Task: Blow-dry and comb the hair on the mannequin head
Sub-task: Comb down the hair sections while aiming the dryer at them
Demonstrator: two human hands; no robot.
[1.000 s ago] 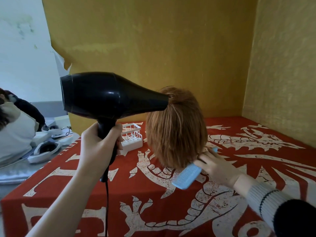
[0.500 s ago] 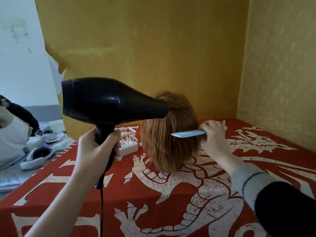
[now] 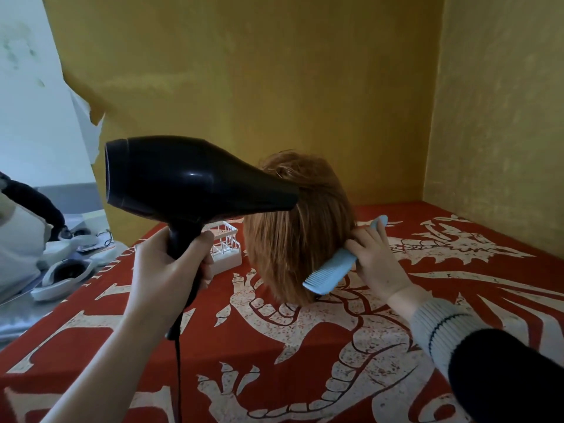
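My counter, under a red dragon cloth, carries the mannequin head between my hands and a white rack beyond my left hand.

The right hand has drawn the light-blue plastic comb down the ginger hair. The comb now tilts, teeth end lowest.

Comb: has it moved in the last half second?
Yes. The comb has gone down the right side of the hair, from level at mid-height to tilted near the ends, in the right hand.
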